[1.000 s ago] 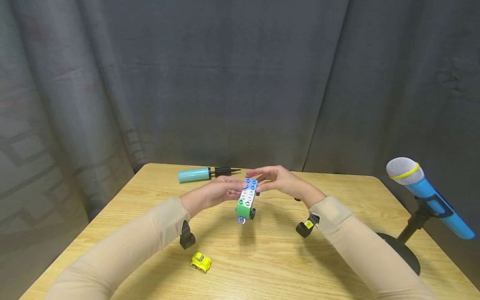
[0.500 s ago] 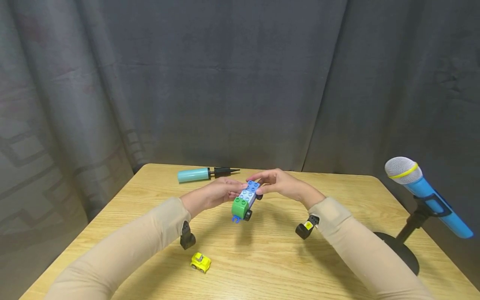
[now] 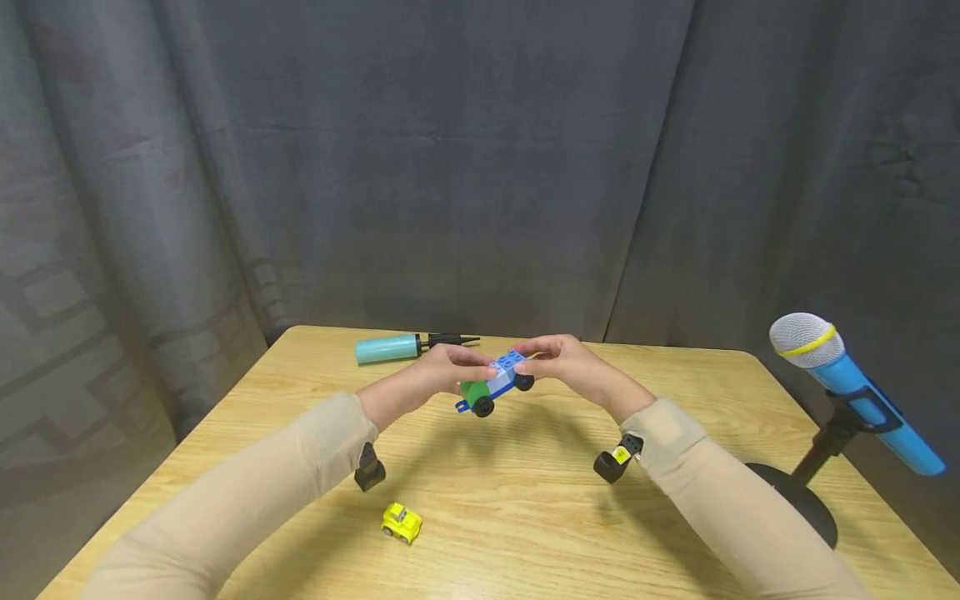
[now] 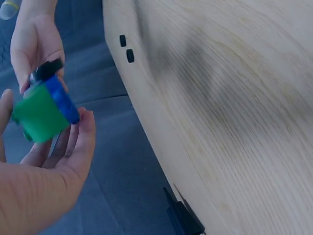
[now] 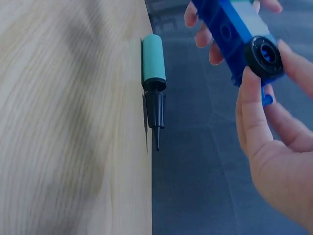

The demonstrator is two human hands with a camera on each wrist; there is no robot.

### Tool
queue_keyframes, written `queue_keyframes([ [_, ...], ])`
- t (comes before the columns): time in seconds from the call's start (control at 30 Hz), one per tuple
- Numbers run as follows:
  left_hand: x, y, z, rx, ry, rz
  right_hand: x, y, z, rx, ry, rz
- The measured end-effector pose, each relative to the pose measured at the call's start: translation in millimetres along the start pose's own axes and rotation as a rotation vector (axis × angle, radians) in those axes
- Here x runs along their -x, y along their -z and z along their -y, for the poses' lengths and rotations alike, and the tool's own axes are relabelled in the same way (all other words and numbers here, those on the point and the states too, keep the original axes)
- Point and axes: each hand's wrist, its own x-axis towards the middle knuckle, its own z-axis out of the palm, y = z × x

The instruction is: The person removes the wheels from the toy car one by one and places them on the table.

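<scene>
A toy car built of blocks [image 3: 501, 382], green at one end, pale in the middle and blue at the other, is held above the table between both hands. My left hand [image 3: 423, 379] grips it near the green end, thumb across its side; in the left wrist view the green block [image 4: 41, 115] faces the camera. My right hand [image 3: 573, 371] pinches the blue end. In the right wrist view its fingers [image 5: 254, 105] lie against a black wheel [image 5: 264, 56] and the blue base. The car's far side is hidden in the head view.
A teal hand pump [image 3: 387, 348] with a black nozzle lies at the table's back edge. A small yellow toy car [image 3: 401, 523] stands near the front. At right is a blue toy microphone [image 3: 855, 392] on a black stand. Two small black pieces [image 4: 126, 48] lie near the table's edge.
The block car has turned so its green end swung left and up, now showing its wheeled side. My left hand has shifted its hold toward the green end; the right stays at the blue end.
</scene>
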Motion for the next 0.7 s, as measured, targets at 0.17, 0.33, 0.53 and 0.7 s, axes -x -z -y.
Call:
queue_keyframes([
  [0.17, -0.5, -5.4, -1.1, -0.130, 0.006, -0.048, 1.4, -4.6, -0.4, -0.106, -0.039, -0.023],
  [0.33, 0.2, -8.3, -1.4, -0.236, -0.029, -0.035, 2.7, -11.2, -0.2, -0.161, -0.040, -0.042],
  [0.53, -0.3, -8.6, -0.1, -0.237, -0.029, -0.025, 10.4, -13.5, 3.2, -0.221, -0.050, -0.050],
  [0.7, -1.3, -10.3, 1.1, -0.204, -0.006, -0.066, 20.7, -11.9, 2.0, -0.272, -0.096, -0.035],
])
